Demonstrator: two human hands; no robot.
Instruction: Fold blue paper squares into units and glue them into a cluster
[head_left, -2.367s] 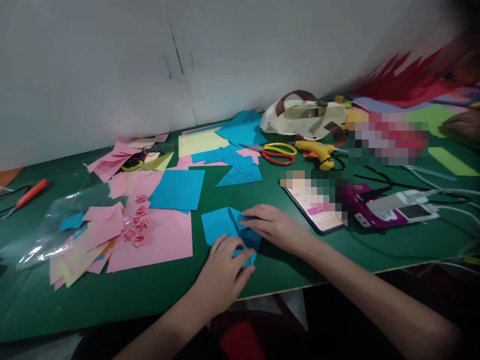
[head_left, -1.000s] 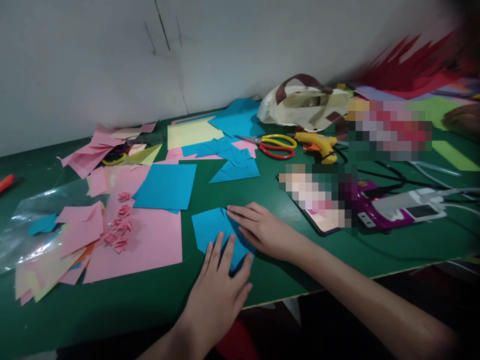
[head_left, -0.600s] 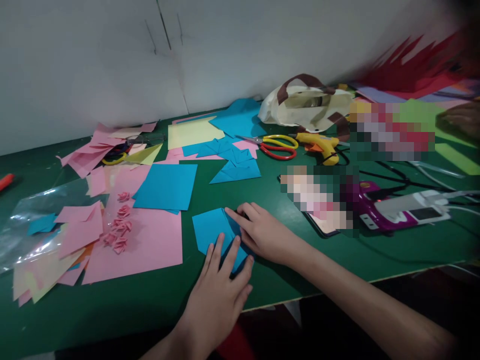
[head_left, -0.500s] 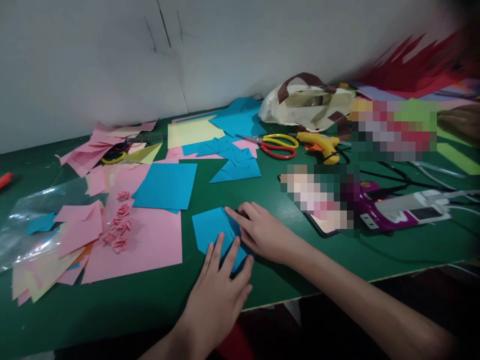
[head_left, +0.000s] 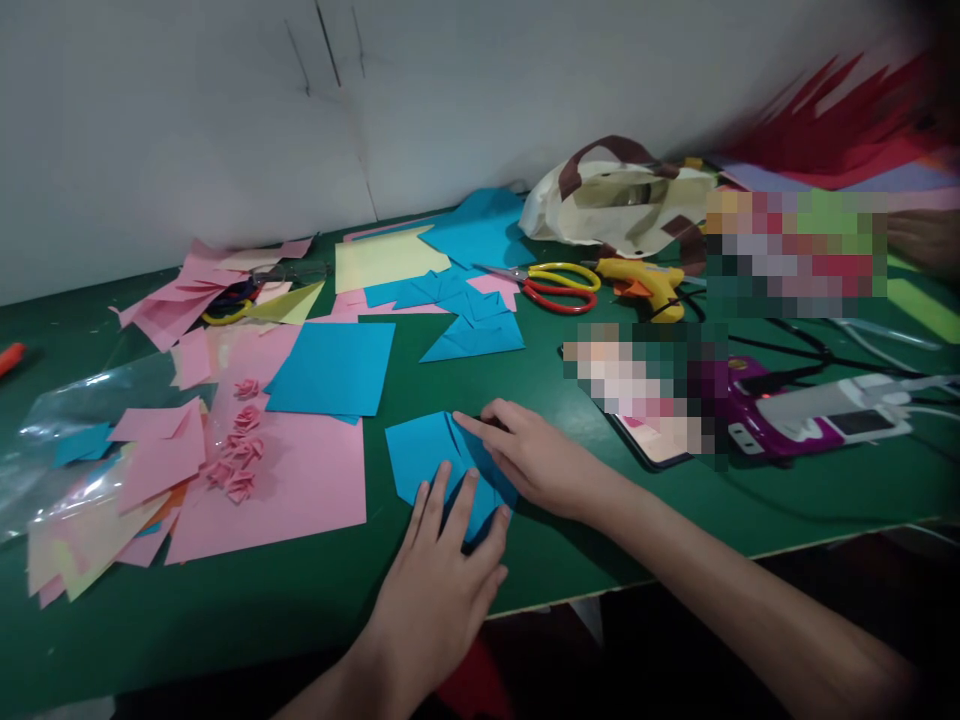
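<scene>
A partly folded blue paper (head_left: 420,455) lies on the green table in front of me. My left hand (head_left: 442,560) rests on its near part with the fingers spread. From the right, my right hand (head_left: 536,460) touches the paper, its index fingertip on a crease at the far edge and the other fingers bent. A stack of blue squares (head_left: 334,368) sits to the left on a pink sheet (head_left: 300,490), beside several small pink paper roses (head_left: 244,448). Folded blue pieces (head_left: 476,330) lie beyond my hands.
Red-and-yellow scissors (head_left: 559,288), a yellow glue gun (head_left: 649,285) and a cream bag (head_left: 615,205) stand at the back. A phone (head_left: 652,440) and purple power strip (head_left: 772,430) with cables are to the right. Another person's hand (head_left: 919,240) shows at the right edge.
My right hand has shifted slightly right, and more of the blue paper shows beneath it. My left hand has barely moved. The view has shifted a little.
</scene>
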